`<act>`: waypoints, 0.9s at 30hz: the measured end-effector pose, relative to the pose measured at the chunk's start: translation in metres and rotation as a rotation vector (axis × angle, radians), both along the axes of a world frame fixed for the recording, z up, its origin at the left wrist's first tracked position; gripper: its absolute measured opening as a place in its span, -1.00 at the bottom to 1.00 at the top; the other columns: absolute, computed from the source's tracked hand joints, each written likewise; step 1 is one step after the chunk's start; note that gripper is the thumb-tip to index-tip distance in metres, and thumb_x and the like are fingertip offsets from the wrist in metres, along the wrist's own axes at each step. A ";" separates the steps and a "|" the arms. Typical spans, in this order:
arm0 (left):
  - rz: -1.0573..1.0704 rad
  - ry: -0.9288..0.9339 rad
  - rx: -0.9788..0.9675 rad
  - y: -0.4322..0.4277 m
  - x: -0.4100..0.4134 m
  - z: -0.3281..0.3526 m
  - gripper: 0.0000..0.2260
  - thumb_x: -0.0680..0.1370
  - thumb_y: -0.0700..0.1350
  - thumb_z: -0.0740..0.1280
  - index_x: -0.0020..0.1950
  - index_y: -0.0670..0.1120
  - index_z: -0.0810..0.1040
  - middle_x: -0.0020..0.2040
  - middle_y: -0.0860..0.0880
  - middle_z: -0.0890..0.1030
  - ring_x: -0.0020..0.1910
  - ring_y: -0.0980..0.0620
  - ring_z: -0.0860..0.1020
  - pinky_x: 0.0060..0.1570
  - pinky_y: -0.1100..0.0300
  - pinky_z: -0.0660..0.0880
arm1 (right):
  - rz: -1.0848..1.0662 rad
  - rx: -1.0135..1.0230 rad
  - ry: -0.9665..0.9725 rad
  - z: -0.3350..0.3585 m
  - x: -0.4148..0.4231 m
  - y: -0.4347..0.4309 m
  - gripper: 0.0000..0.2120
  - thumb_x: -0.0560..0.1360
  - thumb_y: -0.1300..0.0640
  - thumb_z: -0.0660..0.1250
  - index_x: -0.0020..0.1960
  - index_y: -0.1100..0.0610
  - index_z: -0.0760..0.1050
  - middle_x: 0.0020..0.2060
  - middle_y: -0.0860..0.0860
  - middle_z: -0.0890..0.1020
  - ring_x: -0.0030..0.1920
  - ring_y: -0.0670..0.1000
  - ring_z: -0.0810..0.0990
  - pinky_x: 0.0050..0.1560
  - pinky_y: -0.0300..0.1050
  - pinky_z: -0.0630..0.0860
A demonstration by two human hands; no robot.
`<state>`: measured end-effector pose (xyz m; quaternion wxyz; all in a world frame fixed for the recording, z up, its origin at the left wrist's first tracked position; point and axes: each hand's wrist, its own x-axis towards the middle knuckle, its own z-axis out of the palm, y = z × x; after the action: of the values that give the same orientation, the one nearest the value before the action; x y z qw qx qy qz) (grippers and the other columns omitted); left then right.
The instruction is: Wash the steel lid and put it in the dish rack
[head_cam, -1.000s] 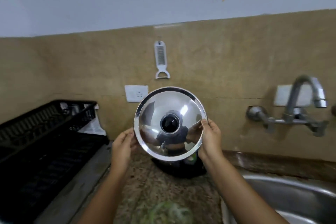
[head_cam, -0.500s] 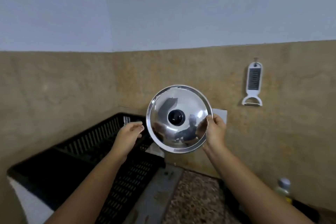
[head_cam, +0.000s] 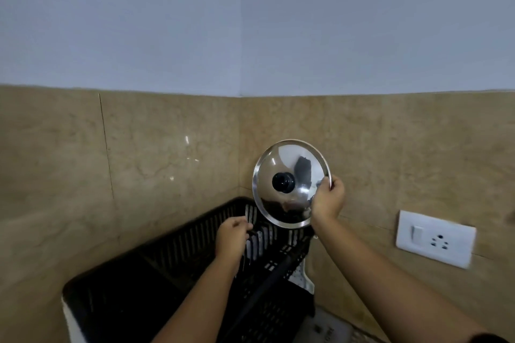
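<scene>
Beige tiled corner wall (head_cam: 167,153) behind black dish rack (head_cam: 156,281).

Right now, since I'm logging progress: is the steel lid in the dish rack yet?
Not yet. The right hand holds the steel lid by its rim, on edge, above the black dish rack.

Dish rack (head_cam: 172,281) fills lower left of frame, pushed into the tiled corner; its dark interior at lower left looks open. Left hand (head_cam: 232,237) hovers over the rack's far slotted end, centre frame. Steel lid (head_cam: 289,184), held upright by right hand (head_cam: 327,200), blocks the corner above the rack's far rim. Wall socket (head_cam: 436,238) at right, well apart.
</scene>
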<state>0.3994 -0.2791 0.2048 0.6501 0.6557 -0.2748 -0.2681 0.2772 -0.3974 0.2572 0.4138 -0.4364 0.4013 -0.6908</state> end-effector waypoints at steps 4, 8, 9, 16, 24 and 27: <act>0.010 0.036 -0.013 -0.015 0.002 -0.013 -0.79 0.59 -0.15 0.21 0.17 -0.12 0.54 0.03 -0.06 0.64 0.09 -0.06 0.57 0.19 -0.01 0.47 | 0.031 -0.015 0.061 -0.015 0.023 -0.020 -0.85 0.61 0.18 0.14 -0.07 0.18 0.45 -0.19 0.09 0.57 -0.17 0.10 0.53 -0.10 -0.04 0.45; -0.003 0.053 -0.037 -0.020 0.010 -0.019 -0.85 0.59 -0.18 0.20 0.09 -0.07 0.53 -0.01 -0.05 0.62 0.04 -0.02 0.56 0.14 0.06 0.46 | 0.029 -0.022 0.077 -0.026 0.034 -0.033 -0.83 0.60 0.20 0.14 -0.12 0.18 0.43 -0.23 0.10 0.56 -0.20 0.11 0.52 -0.13 -0.03 0.45; 0.005 0.057 -0.044 -0.021 0.013 -0.021 -0.86 0.59 -0.18 0.20 0.08 -0.07 0.52 -0.02 -0.04 0.62 0.03 -0.01 0.55 0.14 0.07 0.46 | 0.034 -0.019 0.082 -0.027 0.035 -0.033 -0.84 0.60 0.20 0.14 -0.11 0.19 0.44 -0.23 0.10 0.55 -0.21 0.10 0.52 -0.13 -0.04 0.45; 0.021 0.042 -0.060 -0.022 0.017 -0.024 -0.86 0.57 -0.18 0.21 0.05 -0.06 0.54 -0.01 -0.03 0.62 0.00 -0.01 0.55 0.03 0.11 0.43 | 0.085 0.039 0.147 -0.055 0.045 -0.045 -0.83 0.59 0.17 0.15 -0.08 0.19 0.49 -0.20 0.15 0.59 -0.17 0.14 0.56 -0.11 0.07 0.52; -0.004 0.013 -0.042 -0.022 0.018 -0.025 -0.81 0.56 -0.16 0.22 0.12 -0.06 0.56 0.00 -0.02 0.64 -0.16 0.06 0.53 -0.13 0.17 0.46 | 0.179 0.095 0.215 -0.068 0.043 -0.055 -0.79 0.60 0.17 0.17 -0.15 0.22 0.47 -0.36 0.11 0.47 -0.35 0.10 0.46 -0.30 -0.16 0.51; 0.018 -0.065 -0.039 -0.020 0.019 -0.024 -0.82 0.56 -0.16 0.23 0.09 -0.04 0.57 -0.06 0.04 0.61 -0.19 0.09 0.52 -0.17 0.19 0.46 | 0.339 0.096 0.305 -0.061 0.035 -0.050 -0.86 0.60 0.21 0.18 -0.09 0.20 0.47 -0.35 0.05 0.49 -0.37 -0.02 0.45 -0.46 -0.33 0.42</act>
<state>0.4180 -0.2994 0.1805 0.6559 0.6539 -0.2949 -0.2354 0.3120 -0.4477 0.1966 0.4787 -0.5767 0.4125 -0.5178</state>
